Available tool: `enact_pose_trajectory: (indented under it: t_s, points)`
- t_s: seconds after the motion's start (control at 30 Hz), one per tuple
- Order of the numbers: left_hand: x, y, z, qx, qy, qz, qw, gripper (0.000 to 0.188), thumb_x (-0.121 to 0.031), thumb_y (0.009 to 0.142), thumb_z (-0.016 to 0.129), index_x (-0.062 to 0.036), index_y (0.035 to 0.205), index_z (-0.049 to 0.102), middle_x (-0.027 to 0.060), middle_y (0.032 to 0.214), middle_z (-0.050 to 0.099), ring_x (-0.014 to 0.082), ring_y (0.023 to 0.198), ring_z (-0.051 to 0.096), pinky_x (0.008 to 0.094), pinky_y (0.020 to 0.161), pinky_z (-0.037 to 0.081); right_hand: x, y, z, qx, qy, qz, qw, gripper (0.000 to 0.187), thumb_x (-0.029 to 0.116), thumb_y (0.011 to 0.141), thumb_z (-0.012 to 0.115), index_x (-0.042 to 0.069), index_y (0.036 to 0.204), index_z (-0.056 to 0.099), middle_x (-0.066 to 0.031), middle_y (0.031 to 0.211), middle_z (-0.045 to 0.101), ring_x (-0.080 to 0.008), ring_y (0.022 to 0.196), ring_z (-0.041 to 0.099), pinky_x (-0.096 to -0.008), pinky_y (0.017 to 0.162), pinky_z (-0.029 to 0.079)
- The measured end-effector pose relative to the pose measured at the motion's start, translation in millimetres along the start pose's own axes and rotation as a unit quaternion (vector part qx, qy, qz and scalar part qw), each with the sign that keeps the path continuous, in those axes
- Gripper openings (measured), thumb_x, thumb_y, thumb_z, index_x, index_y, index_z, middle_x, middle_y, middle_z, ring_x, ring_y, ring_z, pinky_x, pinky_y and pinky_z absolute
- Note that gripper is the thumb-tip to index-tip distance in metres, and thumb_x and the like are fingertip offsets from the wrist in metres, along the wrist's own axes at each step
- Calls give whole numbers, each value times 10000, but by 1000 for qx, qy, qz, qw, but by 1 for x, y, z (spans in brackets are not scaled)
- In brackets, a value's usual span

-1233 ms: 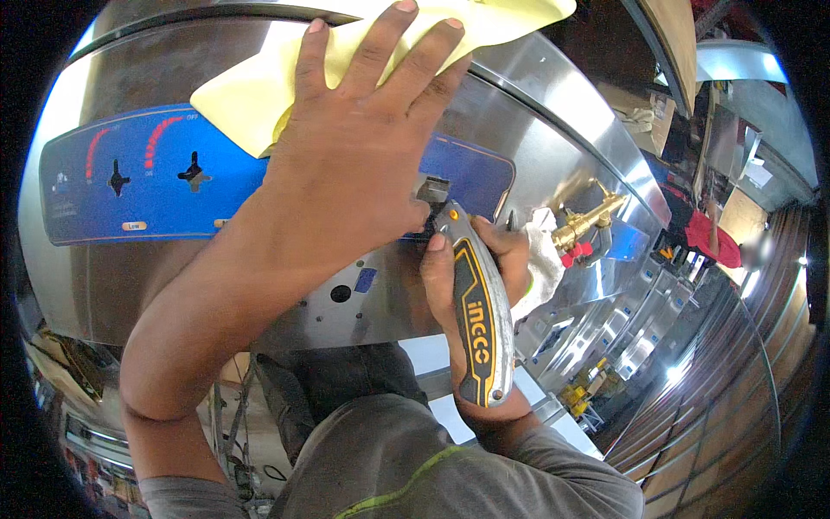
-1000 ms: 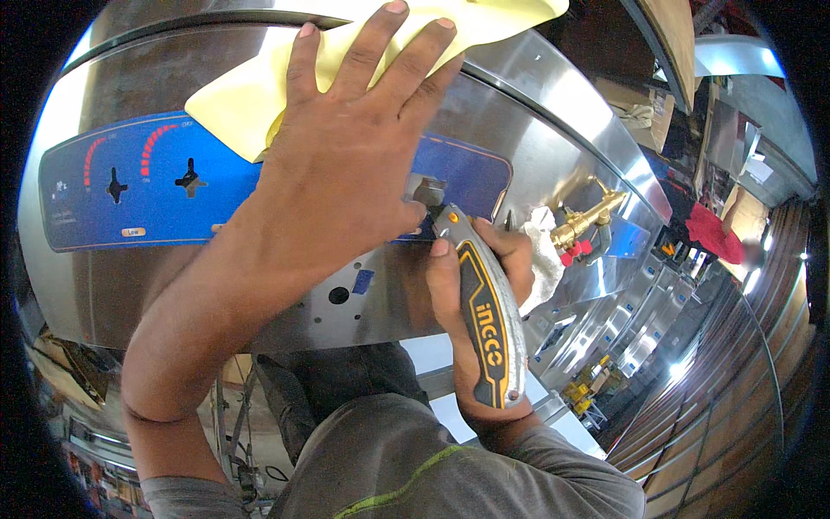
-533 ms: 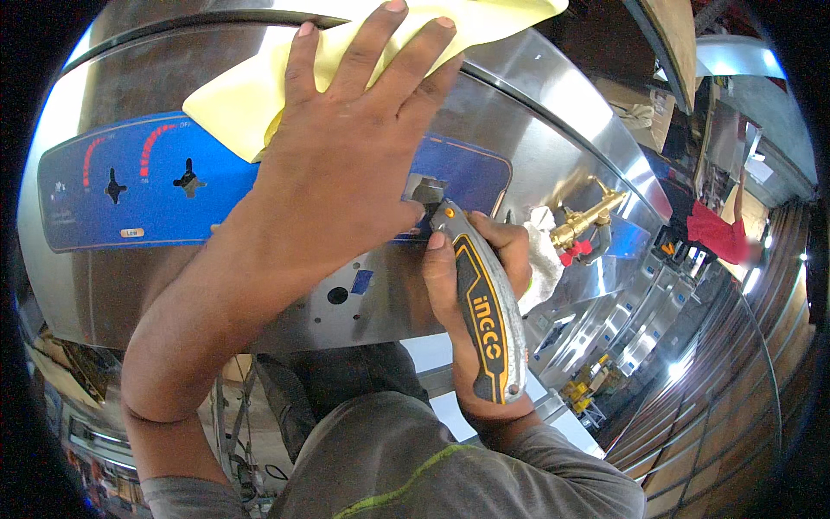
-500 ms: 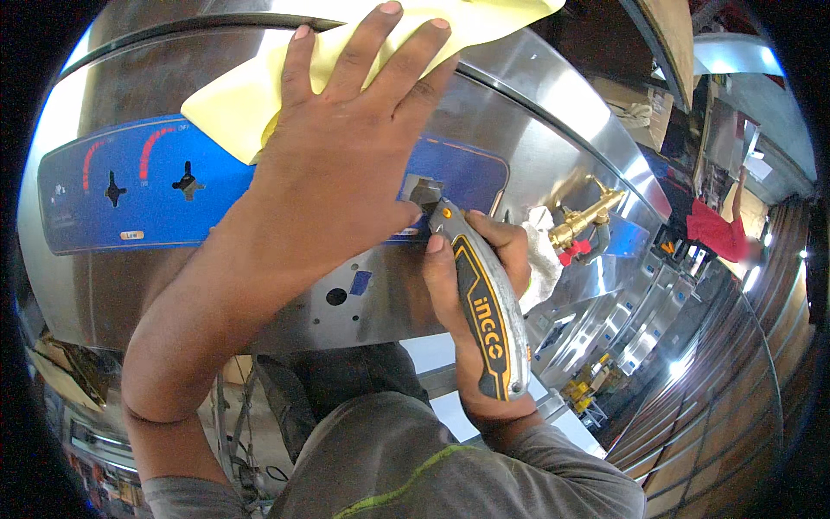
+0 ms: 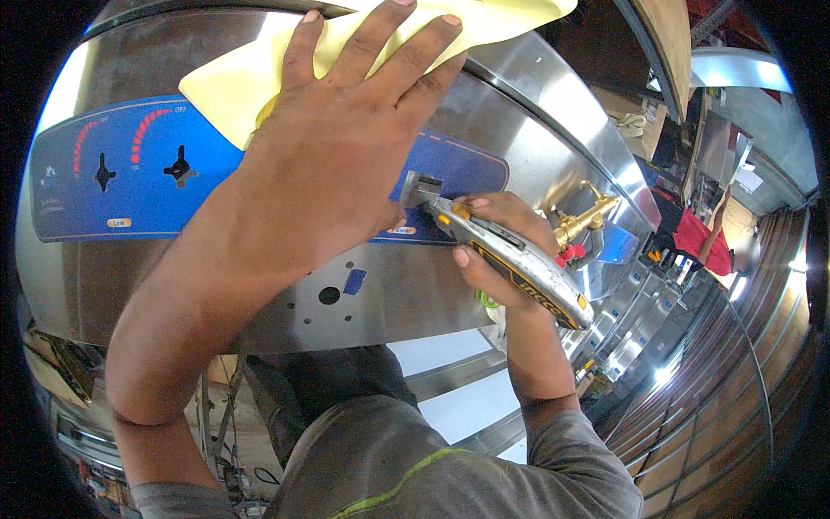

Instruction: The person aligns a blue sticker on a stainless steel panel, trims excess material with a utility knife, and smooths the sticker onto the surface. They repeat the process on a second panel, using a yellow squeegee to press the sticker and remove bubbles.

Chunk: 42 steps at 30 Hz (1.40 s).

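Steel panel [image 5: 415, 298], blue label [image 5: 138, 199]; left hand [image 5: 346, 130] splayed over yellow sheet [image 5: 232, 97], right hand [image 5: 519, 218] gripping knife [image 5: 523, 266]; red-clad person [image 5: 697, 240] beyond.

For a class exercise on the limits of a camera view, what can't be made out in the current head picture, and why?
In the head view:
- Middle of the blue panel: hidden by the left hand and forearm.
- Yellow sheet: cut off by the upper edge.
- Tip of the utility knife: too small to tell whether it touches.
- Part of the brass fitting: hidden behind the right hand.
- Co-worker in red: head blurred.
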<state>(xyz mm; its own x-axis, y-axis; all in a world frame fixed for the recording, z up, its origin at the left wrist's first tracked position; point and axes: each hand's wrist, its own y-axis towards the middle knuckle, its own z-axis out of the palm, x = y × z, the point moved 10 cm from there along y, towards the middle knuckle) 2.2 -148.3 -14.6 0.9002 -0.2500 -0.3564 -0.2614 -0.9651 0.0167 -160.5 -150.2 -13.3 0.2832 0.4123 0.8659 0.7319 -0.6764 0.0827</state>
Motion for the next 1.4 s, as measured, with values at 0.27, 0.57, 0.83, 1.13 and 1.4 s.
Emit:
enact_pose_trajectory:
  t_s: [0.27, 0.57, 0.83, 1.13, 1.4]
  points:
    - [-1, 4, 5, -6, 7, 6, 1000, 837, -539, 849, 688, 9, 1442, 469, 244, 1583, 305, 423, 1475, 238, 708, 1128, 193, 0, -9, 1, -84, -69, 157, 982, 491, 240, 791, 861, -12, 1140, 624, -159, 1031, 711, -221, 960, 691, -334, 864, 545]
    - [0, 12, 6, -4, -6, -3, 1000, 559, -295, 973, 516, 6, 1442, 472, 237, 1583, 313, 434, 1473, 230, 716, 1124, 194, 31, 0, 12, -118, -192, 173, 959, 488, 304, 774, 876, -11, 1048, 624, -118, 910, 688, -182, 821, 669, -304, 737, 523]
    - [0, 3, 8, 11, 1, 21, 1000, 536, -243, 991, 480, 34, 1448, 449, 255, 1590, 289, 457, 1463, 247, 745, 1106, 208, 34, 1, 18, -155, -192, 180, 952, 474, 280, 773, 872, -11, 1024, 596, -112, 909, 663, -168, 827, 641, -291, 746, 504]
    - [2, 4, 12, 15, -62, 19, 998, 543, -251, 1012, 445, 38, 1470, 411, 248, 1614, 238, 464, 1481, 203, 726, 1139, 175, 40, 4, 27, -155, -219, 127, 955, 434, 244, 781, 856, -13, 990, 575, -135, 841, 650, -188, 715, 634, -301, 657, 495]
    - [2, -1, 25, 1, 47, 29, 998, 558, -253, 1032, 382, 45, 1503, 346, 254, 1640, 144, 479, 1513, 85, 731, 1162, 99, 40, 2, 27, -155, -216, 133, 955, 441, 259, 797, 853, -19, 1008, 583, -132, 885, 651, -194, 791, 645, -308, 719, 508]
